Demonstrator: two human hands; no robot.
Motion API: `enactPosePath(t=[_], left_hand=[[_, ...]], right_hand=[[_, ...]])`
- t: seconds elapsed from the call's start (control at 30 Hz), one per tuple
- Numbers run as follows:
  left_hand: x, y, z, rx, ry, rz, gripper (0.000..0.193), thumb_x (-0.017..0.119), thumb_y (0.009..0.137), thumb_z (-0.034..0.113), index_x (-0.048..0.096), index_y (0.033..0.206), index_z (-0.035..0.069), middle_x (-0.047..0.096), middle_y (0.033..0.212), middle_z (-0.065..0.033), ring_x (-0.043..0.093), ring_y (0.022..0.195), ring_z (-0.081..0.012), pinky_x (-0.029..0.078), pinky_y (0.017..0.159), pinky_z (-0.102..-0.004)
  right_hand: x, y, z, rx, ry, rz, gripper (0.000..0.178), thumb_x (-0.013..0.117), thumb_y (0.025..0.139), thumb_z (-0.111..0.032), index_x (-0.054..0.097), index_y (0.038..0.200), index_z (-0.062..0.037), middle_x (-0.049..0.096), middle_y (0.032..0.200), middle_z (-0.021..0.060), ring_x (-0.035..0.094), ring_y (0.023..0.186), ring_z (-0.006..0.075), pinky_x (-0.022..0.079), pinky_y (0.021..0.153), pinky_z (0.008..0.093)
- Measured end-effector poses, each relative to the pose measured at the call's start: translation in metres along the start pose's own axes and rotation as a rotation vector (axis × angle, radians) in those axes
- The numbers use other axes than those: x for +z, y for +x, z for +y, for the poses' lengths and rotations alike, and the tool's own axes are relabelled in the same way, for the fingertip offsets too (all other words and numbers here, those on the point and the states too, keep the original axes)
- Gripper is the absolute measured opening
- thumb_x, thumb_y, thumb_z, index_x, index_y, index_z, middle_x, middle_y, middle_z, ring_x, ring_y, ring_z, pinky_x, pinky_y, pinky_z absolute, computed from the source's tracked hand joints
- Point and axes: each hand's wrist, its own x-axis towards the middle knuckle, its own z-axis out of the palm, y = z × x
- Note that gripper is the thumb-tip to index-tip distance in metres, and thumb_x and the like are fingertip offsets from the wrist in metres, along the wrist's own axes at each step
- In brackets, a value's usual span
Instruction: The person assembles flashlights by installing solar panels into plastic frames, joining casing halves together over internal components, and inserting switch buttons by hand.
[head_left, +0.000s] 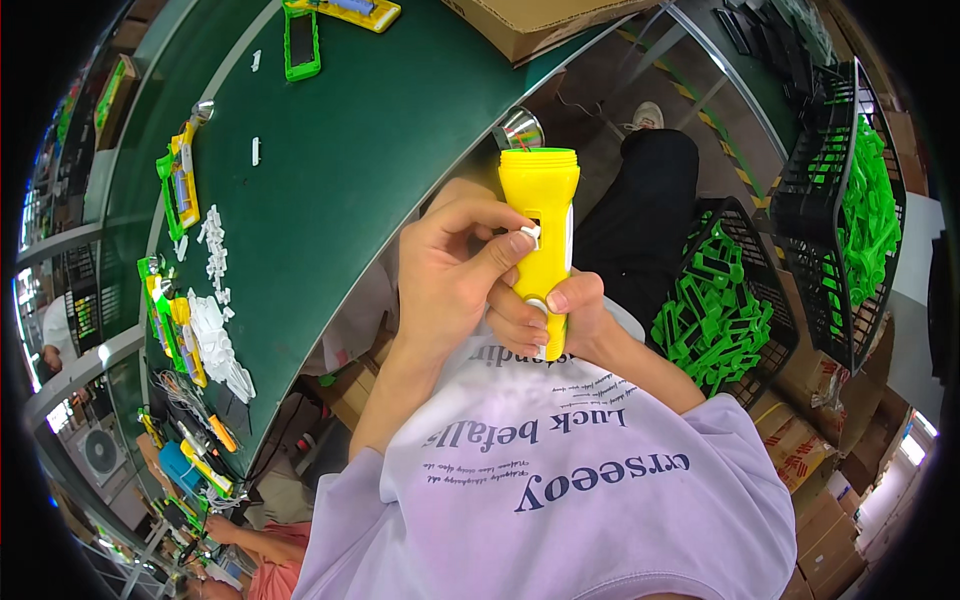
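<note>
A yellow flashlight body [540,190] stands upright in front of my chest, its threaded wide end up. My right hand [572,308] is wrapped round its lower part. Between thumb and forefinger, my left hand [445,260] pinches a small white plastic piece [531,233] against the dark slot in the body's side. A shiny reflector cup [521,128] with a red wire shows just behind the open top. Another white part lies along the body's right side, and the lower fingers of my left hand are partly hidden.
At left, a green table [330,180] carries small white parts [215,255], white strips [215,340] and half-assembled yellow-green flashlights [180,185]. A cardboard box [540,25] sits at its far edge. Black baskets of green parts [715,310] stand at right. Another person [275,550] works at lower left.
</note>
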Motion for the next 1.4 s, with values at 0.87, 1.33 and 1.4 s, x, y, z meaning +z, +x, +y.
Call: enactPosePath(t=[0.87, 1.33, 1.4], left_hand=[[-0.010, 0.001, 0.006, -0.100, 0.265, 0.053, 0.012, 0.076, 0.080, 0.004, 0.067, 0.085, -0.002, 0.059, 0.078, -0.0031, 0.054, 0.066, -0.0071, 0.042, 0.060, -0.0230], [-0.005, 0.000, -0.020, -0.182, -0.064, -0.260, 0.055, 0.056, 0.098, 0.039, 0.048, 0.132, -0.003, 0.064, 0.120, -0.0187, 0.066, 0.105, -0.0239, 0.053, 0.091, -0.0333], [-0.002, -0.002, -0.022, -0.084, -0.002, -0.221, 0.053, 0.052, 0.100, 0.039, 0.048, 0.132, -0.002, 0.065, 0.117, -0.0187, 0.067, 0.103, -0.0240, 0.054, 0.089, -0.0338]], right_hand=[[0.014, -0.001, -0.007, 0.018, -0.285, 0.318, 0.035, 0.066, 0.071, -0.011, 0.044, 0.097, -0.0050, 0.047, 0.062, 0.0064, 0.047, 0.048, 0.0164, 0.040, 0.047, 0.0310], [0.014, -0.006, -0.007, 0.073, -0.134, 0.206, 0.032, 0.066, 0.073, -0.017, 0.051, 0.098, -0.0032, 0.047, 0.063, 0.0065, 0.047, 0.049, 0.0179, 0.041, 0.046, 0.0324], [0.012, -0.007, -0.006, 0.071, -0.126, 0.190, 0.032, 0.066, 0.072, -0.018, 0.052, 0.096, -0.0021, 0.047, 0.063, 0.0065, 0.048, 0.050, 0.0181, 0.042, 0.046, 0.0325]])
